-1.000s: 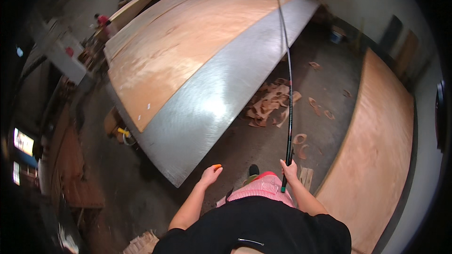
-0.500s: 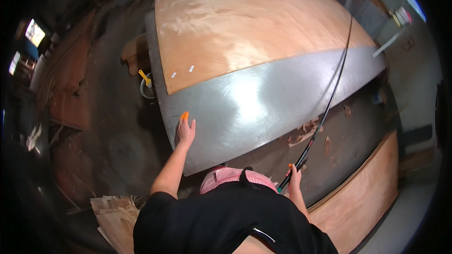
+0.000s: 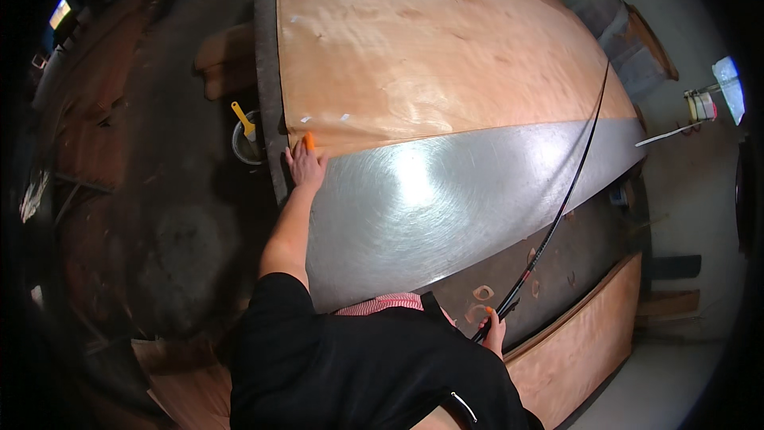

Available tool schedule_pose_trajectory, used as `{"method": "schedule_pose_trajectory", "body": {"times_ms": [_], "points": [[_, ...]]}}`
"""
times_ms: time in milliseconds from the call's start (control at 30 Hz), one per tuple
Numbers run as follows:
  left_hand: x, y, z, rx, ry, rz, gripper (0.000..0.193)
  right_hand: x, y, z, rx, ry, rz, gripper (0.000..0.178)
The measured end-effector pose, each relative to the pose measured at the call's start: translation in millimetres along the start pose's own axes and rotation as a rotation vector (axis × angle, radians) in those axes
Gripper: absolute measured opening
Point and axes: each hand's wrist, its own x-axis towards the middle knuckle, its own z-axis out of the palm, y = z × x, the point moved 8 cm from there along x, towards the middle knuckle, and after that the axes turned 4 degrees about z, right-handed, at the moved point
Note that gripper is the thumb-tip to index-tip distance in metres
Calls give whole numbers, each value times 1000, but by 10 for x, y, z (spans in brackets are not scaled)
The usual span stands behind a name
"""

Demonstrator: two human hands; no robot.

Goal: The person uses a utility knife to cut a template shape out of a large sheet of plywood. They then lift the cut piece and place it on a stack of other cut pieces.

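My left hand (image 3: 305,167) is at the near left corner of a large wood veneer sheet (image 3: 446,72), its fingers stretched out and reaching the sheet's edge. An orange cover shows on one of those fingers. The veneer lies over a shiny metal tabletop (image 3: 374,239), whose near part is bare. Low on the right, my right hand (image 3: 495,333) is closed around the thick end of a long, thin black rod (image 3: 549,232). This rod bends up and away across the metal, its thin tip over the veneer's far right side. Orange shows on the right hand too.
Left of the table stands a bucket (image 3: 245,143) with a yellow-handled tool (image 3: 242,119) in it. Stacked wood sheets (image 3: 581,350) lie at the lower right, and another sheet (image 3: 183,374) lies at the lower left. Veneer scraps (image 3: 482,293) litter the floor.
My left hand has moved forward from the bare metal to the veneer's corner. My right hand still holds the rod, a little lower in view. The view has shifted.
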Motion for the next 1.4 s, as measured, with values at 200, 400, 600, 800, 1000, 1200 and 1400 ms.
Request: {"method": "schedule_pose_trajectory", "body": {"times_ms": [200,400,600,800,1000,1200,1400], "points": [[574,-462,-296,-357,78,-581,55,-15,2,8,-37,32,7,12],[840,-940,350,-1557,61,-850,26,-38,-43,99,-60,33,3,11],[788,-1004,502,-1467,-259,-703,26,11,-50,97,-100,24,-22,12],[466,-744,156,-1332,-302,-467,22,8,-91,74,-117,67,-20,13],[-732,-270,127,-1243,-553,-526,16,5,-29,-70,-101,69,-13,12],[-2808,593,222,-1029,-1173,-515,30,-123,-107,-114,-52,25,-35,10],[-3328,1018,-16,-681,-1478,-158,42,-102,-92,-149,61,-54,-68,18]]}}
